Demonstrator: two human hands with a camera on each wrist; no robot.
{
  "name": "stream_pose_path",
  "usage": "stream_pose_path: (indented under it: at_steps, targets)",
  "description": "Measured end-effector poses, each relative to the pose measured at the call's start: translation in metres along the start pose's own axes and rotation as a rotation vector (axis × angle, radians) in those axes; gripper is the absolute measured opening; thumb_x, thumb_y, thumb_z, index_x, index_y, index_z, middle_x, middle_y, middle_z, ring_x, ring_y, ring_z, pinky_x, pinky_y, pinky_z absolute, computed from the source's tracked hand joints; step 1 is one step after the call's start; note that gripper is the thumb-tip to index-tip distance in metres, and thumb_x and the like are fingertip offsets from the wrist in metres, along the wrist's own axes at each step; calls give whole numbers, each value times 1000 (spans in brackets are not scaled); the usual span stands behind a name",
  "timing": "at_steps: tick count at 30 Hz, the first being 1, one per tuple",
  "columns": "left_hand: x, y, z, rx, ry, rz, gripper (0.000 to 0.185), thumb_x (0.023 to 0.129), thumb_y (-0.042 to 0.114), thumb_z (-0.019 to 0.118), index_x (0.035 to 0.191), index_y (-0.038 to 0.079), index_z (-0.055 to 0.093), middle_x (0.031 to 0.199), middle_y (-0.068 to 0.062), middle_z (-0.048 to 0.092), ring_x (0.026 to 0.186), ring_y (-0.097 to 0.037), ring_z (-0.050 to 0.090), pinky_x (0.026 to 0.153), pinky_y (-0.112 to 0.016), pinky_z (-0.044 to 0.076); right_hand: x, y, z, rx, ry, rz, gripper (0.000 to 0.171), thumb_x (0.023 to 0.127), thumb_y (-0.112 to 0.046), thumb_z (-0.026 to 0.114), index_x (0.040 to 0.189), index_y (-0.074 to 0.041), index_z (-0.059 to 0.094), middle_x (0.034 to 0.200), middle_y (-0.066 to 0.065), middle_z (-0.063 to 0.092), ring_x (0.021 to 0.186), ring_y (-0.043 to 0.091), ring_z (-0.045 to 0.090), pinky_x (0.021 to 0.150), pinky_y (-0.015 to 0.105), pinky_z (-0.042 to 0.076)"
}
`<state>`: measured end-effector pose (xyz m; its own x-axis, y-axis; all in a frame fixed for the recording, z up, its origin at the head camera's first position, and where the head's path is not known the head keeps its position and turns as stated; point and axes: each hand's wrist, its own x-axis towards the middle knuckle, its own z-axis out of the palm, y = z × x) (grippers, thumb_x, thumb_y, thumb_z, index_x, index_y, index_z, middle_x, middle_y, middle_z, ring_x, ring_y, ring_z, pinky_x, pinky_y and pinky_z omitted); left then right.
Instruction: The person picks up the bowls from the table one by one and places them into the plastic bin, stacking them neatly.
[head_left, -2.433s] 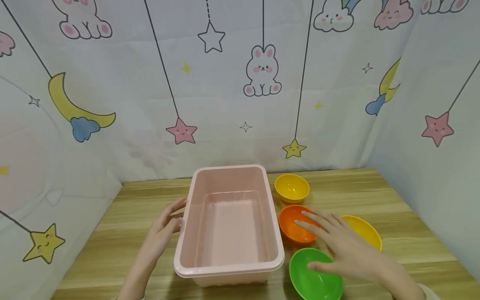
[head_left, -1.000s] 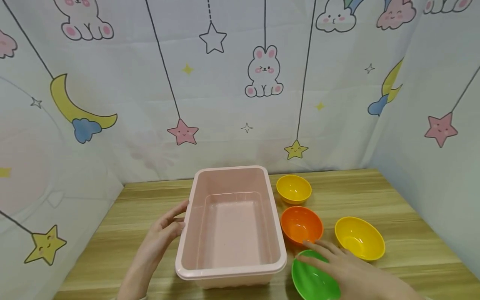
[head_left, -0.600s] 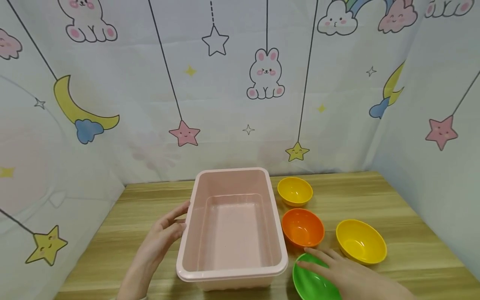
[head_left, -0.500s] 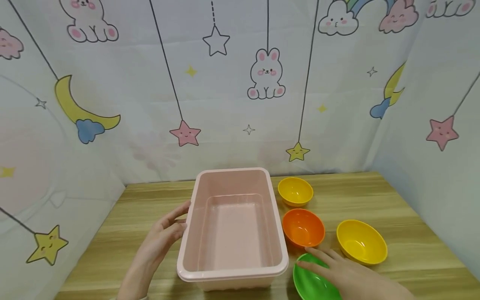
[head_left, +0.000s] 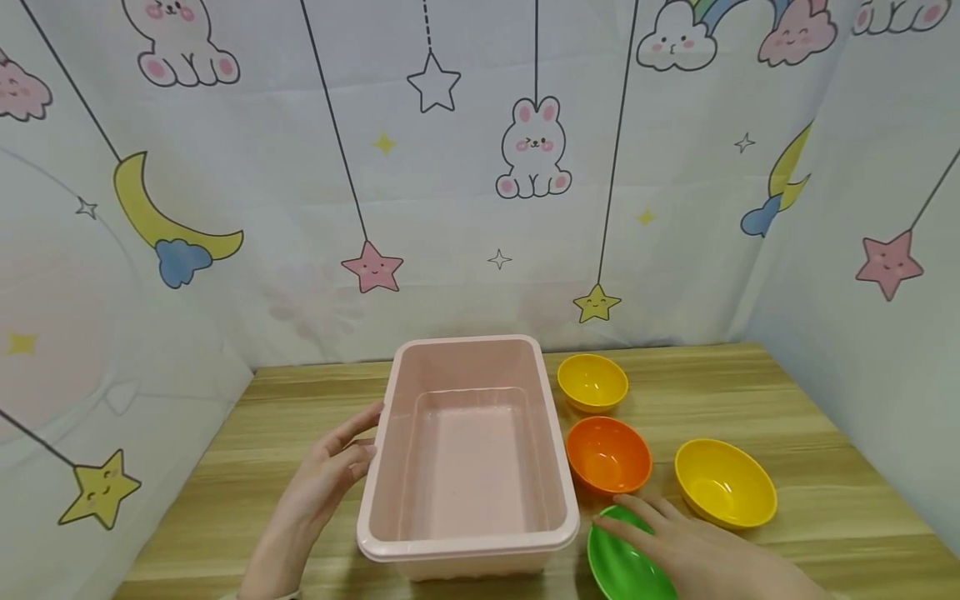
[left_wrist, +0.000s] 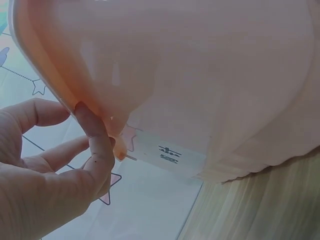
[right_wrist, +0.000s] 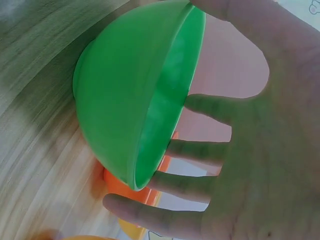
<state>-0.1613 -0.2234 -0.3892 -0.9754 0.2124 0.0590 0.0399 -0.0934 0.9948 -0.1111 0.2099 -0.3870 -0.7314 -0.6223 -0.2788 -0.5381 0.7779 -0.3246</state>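
A pink plastic bin [head_left: 384, 467] stands on the wooden table. My left hand [head_left: 351, 454] rests against its left wall with the fingers fairly straight. In the left wrist view the fingertips [left_wrist: 102, 142] touch the bin [left_wrist: 210, 85] just under its rim. My right hand [head_left: 660, 533] lies over a green bowl [head_left: 618, 571] at the bin's near right corner. In the right wrist view the thumb and spread fingers of this hand [right_wrist: 240, 115] span the bowl's opening and grip the green bowl [right_wrist: 125, 105], which is tipped on its side.
Right of the bin sit an orange bowl [head_left: 607, 454], a small yellow bowl [head_left: 592, 382] behind it and a larger yellow bowl [head_left: 723, 483] further right. Printed cloth walls close in the table at the back, left and right.
My right hand drew back from over the orange bowl onto the green bowl, which now stands tipped instead of flat. The left hand and the bin have stayed put.
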Motion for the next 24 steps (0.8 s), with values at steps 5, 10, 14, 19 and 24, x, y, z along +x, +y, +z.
stream_pose_path:
  at_steps: [5, 10, 14, 19, 24]
  targets:
    - [0, 1, 0, -34, -2, 4, 55, 93, 2, 50, 146, 1, 37, 126, 7, 52, 105, -10, 63, 87, -23, 52, 1, -3, -2, 20, -15, 41, 96, 64, -86, 54, 146, -47, 24, 157, 7, 26, 126, 40, 47, 83, 59, 52]
    - [0, 1, 1, -48, 1, 1, 54, 93, 3, 51, 145, 3, 39, 127, 6, 52, 105, -10, 63, 88, -25, 52, 2, -5, -3, 54, -34, 73, 94, 63, -85, 56, 145, -51, 25, 158, 7, 24, 123, 40, 49, 81, 59, 52]
    - [0, 1, 0, -55, -4, 5, 54, 93, 3, 51, 145, 4, 40, 127, 6, 52, 105, -10, 63, 88, -25, 52, 3, -5, -3, 67, -42, 67, 92, 64, -83, 58, 143, -55, 22, 157, 6, 23, 116, 35, 54, 79, 59, 53]
    - [0, 1, 0, -72, -18, 15, 53, 93, 2, 50, 145, 6, 41, 126, 7, 53, 105, -10, 62, 88, -25, 53, 6, -5, -3, 72, -54, 59, 91, 63, -82, 61, 142, -58, 21, 156, 6, 23, 110, 29, 55, 78, 56, 54]
    - [-1, 1, 0, -70, -19, 9, 53, 93, 3, 50, 145, 6, 41, 127, 7, 52, 107, -10, 62, 89, -26, 52, 7, -4, -4, 97, -75, 71, 90, 63, -78, 65, 140, -59, 22, 158, 8, 20, 109, 29, 55, 77, 54, 55]
